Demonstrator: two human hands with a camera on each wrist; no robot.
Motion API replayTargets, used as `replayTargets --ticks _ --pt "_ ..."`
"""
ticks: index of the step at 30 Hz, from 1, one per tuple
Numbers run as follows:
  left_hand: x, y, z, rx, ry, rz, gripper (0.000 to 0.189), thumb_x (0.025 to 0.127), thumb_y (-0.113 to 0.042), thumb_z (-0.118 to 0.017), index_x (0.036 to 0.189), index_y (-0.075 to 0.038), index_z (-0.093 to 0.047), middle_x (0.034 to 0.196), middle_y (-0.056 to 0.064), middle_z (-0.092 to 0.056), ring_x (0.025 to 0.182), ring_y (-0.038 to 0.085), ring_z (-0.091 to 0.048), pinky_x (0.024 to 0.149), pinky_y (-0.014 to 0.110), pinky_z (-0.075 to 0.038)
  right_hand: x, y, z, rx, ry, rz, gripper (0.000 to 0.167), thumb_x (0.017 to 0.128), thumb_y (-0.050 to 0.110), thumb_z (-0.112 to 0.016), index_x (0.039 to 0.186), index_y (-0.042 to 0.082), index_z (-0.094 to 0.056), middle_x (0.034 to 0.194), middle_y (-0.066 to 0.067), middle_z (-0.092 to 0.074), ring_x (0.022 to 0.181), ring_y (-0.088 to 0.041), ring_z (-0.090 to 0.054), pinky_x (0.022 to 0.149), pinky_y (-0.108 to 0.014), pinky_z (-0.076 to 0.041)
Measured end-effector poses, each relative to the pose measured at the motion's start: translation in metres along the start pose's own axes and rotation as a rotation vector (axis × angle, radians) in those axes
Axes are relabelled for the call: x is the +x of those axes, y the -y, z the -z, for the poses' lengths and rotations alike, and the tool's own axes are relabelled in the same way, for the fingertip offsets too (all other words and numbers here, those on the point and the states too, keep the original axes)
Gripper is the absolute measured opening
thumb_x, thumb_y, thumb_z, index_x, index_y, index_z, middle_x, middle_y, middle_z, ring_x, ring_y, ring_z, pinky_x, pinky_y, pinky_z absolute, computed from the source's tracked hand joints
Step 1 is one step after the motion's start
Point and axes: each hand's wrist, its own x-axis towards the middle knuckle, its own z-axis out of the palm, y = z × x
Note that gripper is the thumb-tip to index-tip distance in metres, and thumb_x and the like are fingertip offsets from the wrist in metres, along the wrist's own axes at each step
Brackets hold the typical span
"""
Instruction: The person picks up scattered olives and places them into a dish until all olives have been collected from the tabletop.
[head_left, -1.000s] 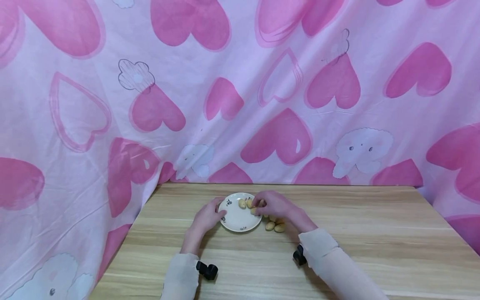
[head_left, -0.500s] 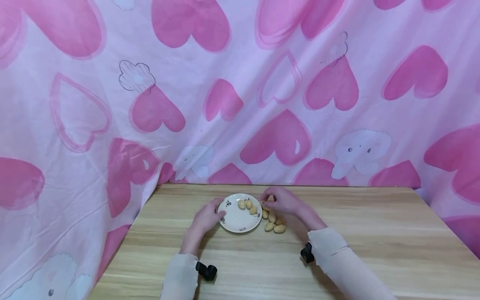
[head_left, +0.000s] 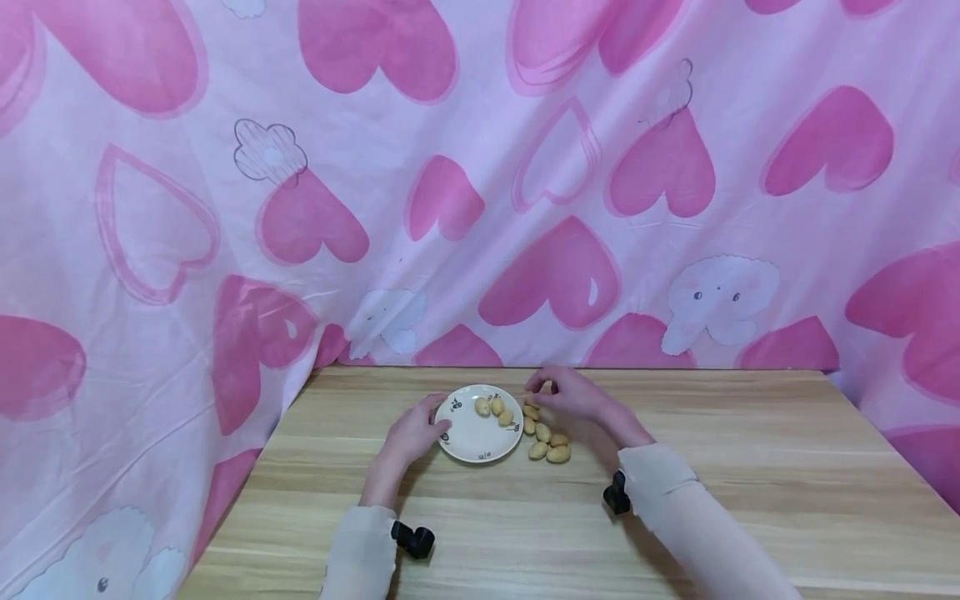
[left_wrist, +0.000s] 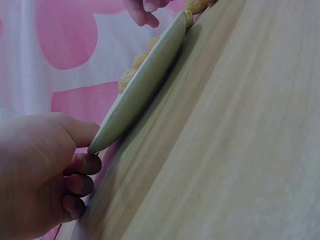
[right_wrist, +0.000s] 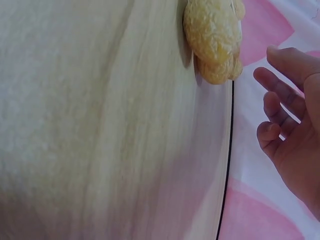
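While gripping the white plate (head_left: pixel 472 440) at its left edge with the left hand (head_left: pixel 408 435), hovering with the right hand (head_left: pixel 573 395) over the far end of a loose group of nut-like pieces (head_left: pixel 543 432). Clamped on the plate at the left, with the thumb laid on the upper side of the rim and the other fingers (left_wrist: pixel 80 185) curled in below. Spread apart at the right, loosely bent around nothing, with a plain gap in the right wrist view between those fingers (right_wrist: pixel 282 94) and the nearest pieces. Can see the plate resting face up on the bench (head_left: pixel 480 525), toward the far edge, with small dark drawings around its border. Can count three of the tan, wrinkled pieces on it, close together in its far right part. Can see several more lying on the bench just beside its right rim, strung out from the right hand toward the near side, some touching one another. Cannot tell the exact number, with some overlapping. Wearing pale sleeves (head_left: pixel 660 477), with a small black device (head_left: pixel 416 543) at each wrist. Backed, beyond the bench, by a pink cloth (head_left: pixel 450 275) hung in folds and printed with hearts and pale animal shapes.
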Motion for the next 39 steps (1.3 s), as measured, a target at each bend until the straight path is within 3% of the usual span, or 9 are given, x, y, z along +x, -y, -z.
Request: replayTargets --ticks 5,12,18,27,34,39 --pt "0.0 0.0 0.0 -0.003 0.0 -0.003 0.054 0.093 -0.026 -0.066 0.144 -0.015 -0.051 0.08 0.003 -0.058 0.075 0.018 -0.053 0.069 0.035 -0.044 0.002 -0.003 0.0 0.003 0.009 0.024 0.021 0.094 0.02 -0.067 0.113 0.01 -0.071 0.106 0.0 -0.068 0.09 -0.015 -0.06 0.082 -0.033 -0.05" --pt "0.0 0.0 0.001 0.002 -0.01 -0.004 0.055 0.093 -0.027 -0.067 0.144 -0.015 -0.052 0.09 0.003 -0.064 0.087 0.019 -0.058 0.084 0.043 -0.049 0.004 -0.008 -0.001 0.013 0.04 0.019 0.021 0.094 0.016 -0.066 0.114 0.009 -0.071 0.111 -0.003 -0.067 0.1 -0.021 -0.062 0.089 -0.038 -0.05" --pt "0.0 -0.002 0.001 -0.006 0.002 0.003 0.055 0.093 -0.028 -0.067 0.144 -0.015 -0.051 0.089 0.003 -0.064 0.084 0.018 -0.058 0.082 0.042 -0.049 0.003 -0.012 -0.001 0.014 0.077 0.019 0.026 0.095 0.007 -0.062 0.119 0.011 -0.07 0.119 -0.004 -0.065 0.109 -0.024 -0.06 0.094 -0.041 -0.048" --pt "0.0 0.0 0.0 -0.005 0.003 -0.002 0.055 0.093 -0.027 -0.066 0.145 -0.014 -0.05 0.08 0.001 -0.057 0.073 0.017 -0.052 0.068 0.032 -0.043 0.008 -0.016 -0.005 0.049 0.131 -0.023 0.034 0.089 -0.002 -0.063 0.12 0.012 -0.071 0.111 -0.003 -0.064 0.097 -0.021 -0.055 0.084 -0.032 -0.047" --pt "-0.001 -0.001 0.0 -0.002 -0.007 -0.007 0.054 0.093 -0.027 -0.066 0.144 -0.015 -0.052 0.085 0.001 -0.06 0.082 0.018 -0.055 0.076 0.038 -0.047 0.008 -0.019 -0.004 0.035 0.103 -0.018 0.029 0.09 0.003 -0.065 0.118 0.008 -0.071 0.107 -0.006 -0.068 0.094 -0.016 -0.06 0.082 -0.03 -0.051" --pt "0.001 0.0 -0.001 -0.006 0.002 0.005 0.055 0.093 -0.028 -0.066 0.144 -0.015 -0.051 0.083 0.002 -0.058 0.076 0.017 -0.053 0.069 0.033 -0.044 0.006 -0.019 -0.002 0.016 0.078 -0.017 0.025 0.092 0.006 -0.065 0.116 0.007 -0.071 0.105 -0.006 -0.069 0.094 -0.016 -0.062 0.082 -0.031 -0.053"
